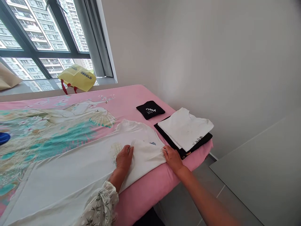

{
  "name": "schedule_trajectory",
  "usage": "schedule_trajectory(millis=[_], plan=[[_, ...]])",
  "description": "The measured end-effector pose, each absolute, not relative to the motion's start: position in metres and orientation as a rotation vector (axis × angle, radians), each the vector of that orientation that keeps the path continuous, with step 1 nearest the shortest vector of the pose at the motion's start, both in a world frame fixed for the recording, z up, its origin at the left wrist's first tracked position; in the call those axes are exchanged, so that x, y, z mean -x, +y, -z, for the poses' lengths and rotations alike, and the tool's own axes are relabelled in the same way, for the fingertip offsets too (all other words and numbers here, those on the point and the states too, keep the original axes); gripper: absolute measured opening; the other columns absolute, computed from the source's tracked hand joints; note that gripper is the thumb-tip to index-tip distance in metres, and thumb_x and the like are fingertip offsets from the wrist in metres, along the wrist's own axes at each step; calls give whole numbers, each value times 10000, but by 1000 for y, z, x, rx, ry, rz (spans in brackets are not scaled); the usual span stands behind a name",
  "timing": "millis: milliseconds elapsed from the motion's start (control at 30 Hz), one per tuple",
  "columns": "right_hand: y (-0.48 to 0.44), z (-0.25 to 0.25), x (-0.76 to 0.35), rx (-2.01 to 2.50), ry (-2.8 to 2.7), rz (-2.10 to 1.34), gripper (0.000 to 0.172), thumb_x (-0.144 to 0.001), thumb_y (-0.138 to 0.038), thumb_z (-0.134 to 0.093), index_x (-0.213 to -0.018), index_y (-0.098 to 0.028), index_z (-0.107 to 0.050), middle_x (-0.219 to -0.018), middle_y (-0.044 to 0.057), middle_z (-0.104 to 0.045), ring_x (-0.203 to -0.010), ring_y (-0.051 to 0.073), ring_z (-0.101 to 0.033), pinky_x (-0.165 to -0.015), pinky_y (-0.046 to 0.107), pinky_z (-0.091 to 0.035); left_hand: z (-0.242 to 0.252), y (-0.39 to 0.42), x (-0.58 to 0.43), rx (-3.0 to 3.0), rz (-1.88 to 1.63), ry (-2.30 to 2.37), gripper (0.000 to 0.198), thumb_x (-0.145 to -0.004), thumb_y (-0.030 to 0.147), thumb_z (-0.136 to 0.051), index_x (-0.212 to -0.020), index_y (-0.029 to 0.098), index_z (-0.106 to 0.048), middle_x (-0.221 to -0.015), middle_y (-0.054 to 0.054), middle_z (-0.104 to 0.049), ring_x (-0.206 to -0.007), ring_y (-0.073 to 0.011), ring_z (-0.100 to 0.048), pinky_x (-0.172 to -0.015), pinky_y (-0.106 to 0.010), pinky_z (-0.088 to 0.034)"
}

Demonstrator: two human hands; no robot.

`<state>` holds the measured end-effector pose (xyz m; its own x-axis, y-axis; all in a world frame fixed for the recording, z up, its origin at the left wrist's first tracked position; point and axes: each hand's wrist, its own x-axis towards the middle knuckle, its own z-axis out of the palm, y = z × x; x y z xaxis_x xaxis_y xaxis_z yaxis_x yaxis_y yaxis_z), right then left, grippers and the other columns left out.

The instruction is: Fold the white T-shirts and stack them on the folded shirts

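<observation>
A white shirt (77,175) is lying spread flat across the near part of the bed (145,185), over a pink sheet printed with a white bird and teal patches. The left hand (124,158) is resting palm down on the shirt's upper part, fingers together and pressing the cloth flat beside a folded-over sleeve edge. The right hand (172,158) is lying at the shirt's right edge, fingertips (165,150) touching or pinching the cloth there; which of the two cannot be told.

Just right of the shirt, a stack of folded clothes (185,130) is sitting near the bed's corner, white piece on top of black. Behind it, apart, a small black folded item (150,110) with white lettering is lying. A yellow bag (76,77) is resting at the windowsill, well apart from the hands.
</observation>
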<state>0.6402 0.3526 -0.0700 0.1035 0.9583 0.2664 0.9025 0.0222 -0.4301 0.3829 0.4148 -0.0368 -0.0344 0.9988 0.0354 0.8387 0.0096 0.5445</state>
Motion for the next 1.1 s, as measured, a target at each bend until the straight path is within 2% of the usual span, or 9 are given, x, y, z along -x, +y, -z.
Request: schedule_trajectory(millis=[100, 200, 300, 400, 467, 600, 767, 967, 1100], plan=[[350, 67, -639, 1868, -1772, -78, 234, -909, -272, -356, -997, -182, -553, -954, 68, -603, -884, 186, -567, -785, 312, -403, 36, 422, -382, -1895, -625, 1927, 277, -828, 445, -431, -902, 229, -588, -772, -37, -640, -716, -199, -588, -633, -301, -397], [339, 54, -628, 1722, -1730, 35, 256, -898, -236, -370, -1066, -162, -548, -1035, 103, -572, -985, 209, -531, -859, 355, -416, 30, 416, -380, -1963, -773, 1905, 313, -853, 392, -408, -1045, 195, -559, -1011, -90, -612, -881, -200, -580, -738, -323, -435], [324, 45, -610, 1495, -1844, -20, 278, -907, -191, -333, -1064, -173, -562, -1065, 100, -575, -1062, 192, -506, -941, 363, -404, 25, 386, -375, -2452, -864, 1479, 255, -880, 274, -381, -1022, 209, -582, -1025, -78, -606, -967, -182, -548, -851, -328, -413], [312, 49, -599, 1406, -2113, -108, 327, -914, -195, -318, -1139, -178, -555, -1178, 91, -568, -1184, 193, -447, -1022, 392, -355, 32, 345, -361, -2853, -619, 1039, 277, -881, 201, -372, -1031, 238, -603, -1004, -50, -641, -974, -167, -559, -868, -321, -408], [309, 60, -600, 1510, -2223, -86, 394, -919, -273, -336, -1264, -150, -481, -1315, 105, -488, -1271, 220, -366, -1058, 436, -312, 45, 321, -340, -2906, -498, 1160, 355, -886, 277, -383, -1211, 236, -519, -1209, -67, -585, -1136, -193, -500, -962, -356, -361], [310, 80, -610, 1722, -2251, -24, 569, -916, -427, -323, -1386, -107, -327, -1447, 115, -311, -1342, 226, -254, -1091, 433, -267, 70, 290, -273, -2670, -286, 1749, 657, -851, 520, -360, -1421, 220, -231, -1465, -70, -309, -1345, -240, -265, -1111, -466, -108], [308, 93, -613, 1690, -2232, 44, 562, -919, -437, -306, -1399, -144, -306, -1449, 98, -314, -1347, 221, -243, -1089, 440, -263, 69, 267, -192, -2147, -51, 2248, 621, -874, 494, -242, -1424, 206, -216, -1497, -42, -211, -1379, -227, -167, -1098, -520, -39], [295, 69, -578, 1444, -2121, 13, 387, -912, -322, -371, -1234, -151, -499, -1310, 110, -484, -1280, 244, -349, -1044, 453, -327, 50, 257, -113, -2003, -89, 2347, 479, -893, 329, -221, -1309, 238, -442, -1429, -57, -381, -1348, -232, -246, -1069, -558, -83], [295, 38, -524, 1244, -2138, -170, 234, -901, -209, -397, -1022, -200, -597, -1017, 75, -605, -1019, 199, -526, -902, 373, -442, 35, 266, -75, -1989, -65, 2373, 390, -823, 230, -337, -1127, 276, -576, -1251, -59, -563, -1201, -241, -433, -1052, -570, -83]])
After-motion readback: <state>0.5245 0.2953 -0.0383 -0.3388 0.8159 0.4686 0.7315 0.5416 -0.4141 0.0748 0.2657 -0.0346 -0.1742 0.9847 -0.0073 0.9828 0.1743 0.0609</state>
